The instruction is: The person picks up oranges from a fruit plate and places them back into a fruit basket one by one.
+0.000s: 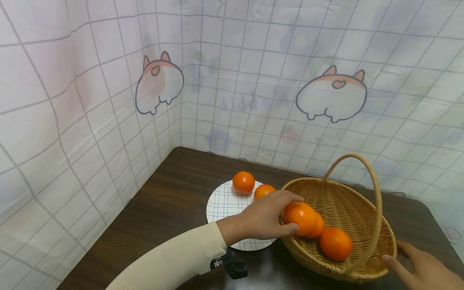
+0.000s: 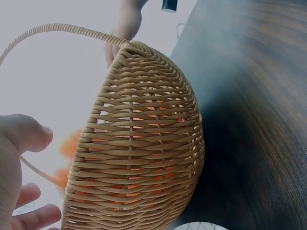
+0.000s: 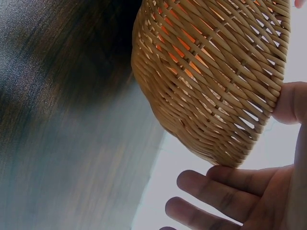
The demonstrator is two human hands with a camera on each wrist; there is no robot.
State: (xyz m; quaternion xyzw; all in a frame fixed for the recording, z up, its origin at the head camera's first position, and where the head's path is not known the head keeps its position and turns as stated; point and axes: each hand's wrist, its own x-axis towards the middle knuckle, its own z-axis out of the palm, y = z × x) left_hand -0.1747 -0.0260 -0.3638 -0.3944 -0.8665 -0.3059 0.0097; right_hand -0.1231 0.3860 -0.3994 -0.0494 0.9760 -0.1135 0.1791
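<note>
My left hand (image 1: 270,215) reaches over the near-left rim of a wicker basket (image 1: 357,209), thumb and fingers spread beside an orange (image 1: 300,217). In the left wrist view the gap between thumb and fingers shows nothing held. That orange overlaps a second orange (image 1: 317,226), and a third orange (image 1: 336,244) lies on the basket floor. At the basket's right end my right hand (image 1: 425,266) holds the rim, thumb on top; in the right wrist view, the fingers (image 3: 230,196) lie outside against the tip.
A white checked plate (image 1: 221,209) stands left of the basket, bearing an orange (image 1: 243,182) and another orange (image 1: 264,191), partly behind my left hand. The basket's handle (image 1: 377,193) arches overhead. A gridded curtain (image 1: 239,80) borders the dark wooden table (image 1: 159,205).
</note>
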